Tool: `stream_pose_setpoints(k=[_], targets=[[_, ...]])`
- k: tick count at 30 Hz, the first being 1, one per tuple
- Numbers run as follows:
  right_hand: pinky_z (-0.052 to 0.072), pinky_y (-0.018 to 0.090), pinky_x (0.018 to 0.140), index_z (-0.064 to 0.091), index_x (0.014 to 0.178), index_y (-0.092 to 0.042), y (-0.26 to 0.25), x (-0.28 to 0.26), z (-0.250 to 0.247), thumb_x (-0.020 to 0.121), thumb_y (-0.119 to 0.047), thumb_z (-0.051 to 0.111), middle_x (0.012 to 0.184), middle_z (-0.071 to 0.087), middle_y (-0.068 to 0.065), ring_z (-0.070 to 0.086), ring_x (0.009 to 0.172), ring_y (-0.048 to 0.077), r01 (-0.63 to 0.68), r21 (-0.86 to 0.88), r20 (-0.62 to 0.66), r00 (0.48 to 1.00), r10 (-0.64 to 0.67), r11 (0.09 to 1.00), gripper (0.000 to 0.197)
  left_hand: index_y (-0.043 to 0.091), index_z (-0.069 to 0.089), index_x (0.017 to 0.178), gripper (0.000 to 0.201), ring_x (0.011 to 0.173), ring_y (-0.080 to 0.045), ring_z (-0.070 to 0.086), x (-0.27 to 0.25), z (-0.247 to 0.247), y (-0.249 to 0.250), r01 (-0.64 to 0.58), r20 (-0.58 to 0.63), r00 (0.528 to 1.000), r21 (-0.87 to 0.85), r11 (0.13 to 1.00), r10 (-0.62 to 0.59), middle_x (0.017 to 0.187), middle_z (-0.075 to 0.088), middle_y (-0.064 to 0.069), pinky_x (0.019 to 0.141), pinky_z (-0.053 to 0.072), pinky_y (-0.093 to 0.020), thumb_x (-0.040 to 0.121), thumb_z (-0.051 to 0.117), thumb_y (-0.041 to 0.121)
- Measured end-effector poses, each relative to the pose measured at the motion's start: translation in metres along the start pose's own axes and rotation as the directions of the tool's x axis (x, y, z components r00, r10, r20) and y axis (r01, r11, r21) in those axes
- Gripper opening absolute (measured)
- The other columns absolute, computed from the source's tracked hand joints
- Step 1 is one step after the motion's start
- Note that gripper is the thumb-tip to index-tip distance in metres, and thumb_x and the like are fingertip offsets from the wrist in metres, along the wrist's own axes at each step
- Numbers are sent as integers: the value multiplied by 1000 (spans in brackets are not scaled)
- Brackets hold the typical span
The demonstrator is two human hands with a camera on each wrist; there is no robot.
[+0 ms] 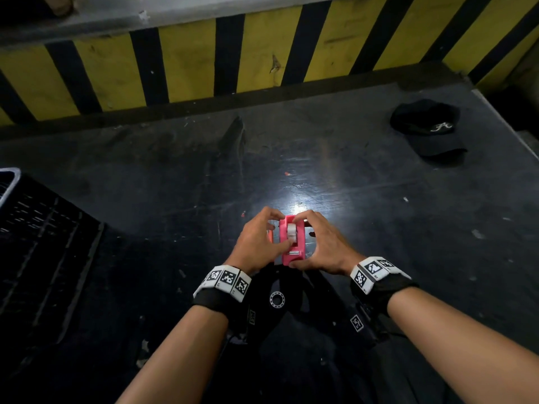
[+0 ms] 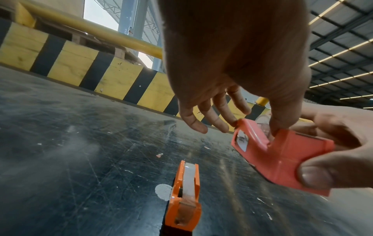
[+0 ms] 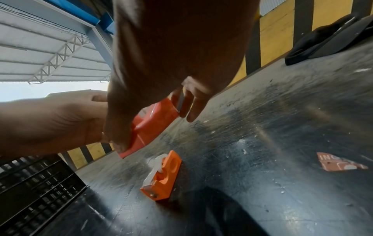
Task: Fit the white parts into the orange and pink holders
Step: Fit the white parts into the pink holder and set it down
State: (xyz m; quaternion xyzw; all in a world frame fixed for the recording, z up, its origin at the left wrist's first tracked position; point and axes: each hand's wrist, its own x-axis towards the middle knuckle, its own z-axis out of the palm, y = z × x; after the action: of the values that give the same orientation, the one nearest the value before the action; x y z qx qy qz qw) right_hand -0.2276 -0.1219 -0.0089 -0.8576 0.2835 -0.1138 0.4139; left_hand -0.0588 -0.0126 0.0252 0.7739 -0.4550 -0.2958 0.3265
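1. Both forearms fill the near field in the head view. Our left hand (image 1: 256,240) steadies the left side of the pink holder (image 1: 291,243) with its fingers and presses its thumb on the white part (image 1: 291,232) seated in the top slot.
2. Our right hand (image 1: 323,243) grips the pink holder from the right, thumb under its near end, fingers over the far end. The holder is lifted just clear of the table (image 1: 379,199).
3. Judgement: seating step in progress. We should press the thumb straight down along the slot while the right hand stays rigid; a tilted push could jam the part.
4. Orange holder (image 2: 182,198) lies on the table below the hands, a white part (image 2: 189,178) already in its slot.
5. Further out: black cap (image 1: 428,126) far right, black crate (image 1: 43,243) at left.
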Motion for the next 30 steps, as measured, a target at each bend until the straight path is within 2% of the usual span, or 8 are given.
stream_pose_setpoints(k=[2, 5, 8, 12, 17, 22, 26, 30], targets=[[52, 28, 96, 49, 129, -32, 1, 1, -3, 54, -37, 97, 126, 55, -6, 58, 110, 12, 1, -12, -1, 1000, -1, 1000, 90, 37, 60, 109, 47, 108, -11, 67, 0, -2, 3, -41, -9, 999, 5, 999, 41, 115, 70, 11, 96, 57, -42, 68, 83, 39], [41, 6, 84, 49, 127, -34, 1, 2, -7, 55, -35, 98, 125, 55, -7, 58, 106, 8, -18, -33, -11, 1000, 17, 999, 87, 34, 70, 104, 31, 107, -11, 66, 1, -5, 9, -167, -49, 984, 71, 983, 170, 115, 69, 13, 96, 56, -42, 76, 81, 36], [45, 14, 90, 47, 127, -38, -1, 3, -8, 55, -41, 96, 128, 56, -8, 58, 109, 8, -7, -40, -6, 1000, 6, 999, 87, 34, 79, 97, 15, 110, -12, 62, 2, -9, 13, -220, -37, 972, 195, 956, 231, 119, 71, 15, 99, 51, -41, 82, 79, 37], [46, 19, 91, 47, 129, -36, -3, 5, -10, 55, -46, 94, 127, 57, -9, 58, 110, 8, -7, -65, -5, 1000, 7, 998, 87, 32, 82, 93, 11, 104, -13, 62, 5, -7, 14, -247, -55, 961, 261, 933, 270, 115, 72, 16, 92, 51, -41, 86, 75, 37], [57, 32, 97, 50, 126, -36, 1, 7, -8, 51, -56, 91, 119, 61, -11, 63, 107, 7, -16, -72, 13, 1000, 17, 997, 88, 27, 82, 92, 8, 106, -14, 62, 5, -9, 18, -268, -13, 960, 257, 928, 281, 115, 70, 13, 85, 40, -18, 87, 77, 28], [62, 32, 89, 55, 126, -37, 0, 8, -10, 50, -61, 92, 117, 68, -11, 71, 100, 8, -36, -30, 11, 999, 37, 999, 88, 32, 82, 91, 8, 111, -10, 62, -7, -12, 18, -272, 56, 962, 266, 925, 267, 119, 67, 16, 97, 50, -38, 85, 79, 35], [59, 25, 77, 58, 122, -34, -1, 9, -12, 51, -50, 94, 112, 72, -9, 74, 78, 3, -61, 23, -1, 998, 61, 998, 81, 35, 82, 91, 9, 112, -11, 62, -22, -13, 14, -270, 100, 963, 302, 914, 251, 122, 65, 17, 96, 51, -41, 83, 79, 36], [61, 27, 80, 60, 124, -35, -3, 8, -10, 51, -46, 94, 117, 72, -11, 73, 74, -1, -74, 56, 12, 997, 73, 996, 81, 35, 83, 97, 13, 109, -12, 66, -29, -11, 12, -224, 85, 974, 287, 931, 208, 126, 66, 11, 93, 53, -38, 84, 80, 33]])
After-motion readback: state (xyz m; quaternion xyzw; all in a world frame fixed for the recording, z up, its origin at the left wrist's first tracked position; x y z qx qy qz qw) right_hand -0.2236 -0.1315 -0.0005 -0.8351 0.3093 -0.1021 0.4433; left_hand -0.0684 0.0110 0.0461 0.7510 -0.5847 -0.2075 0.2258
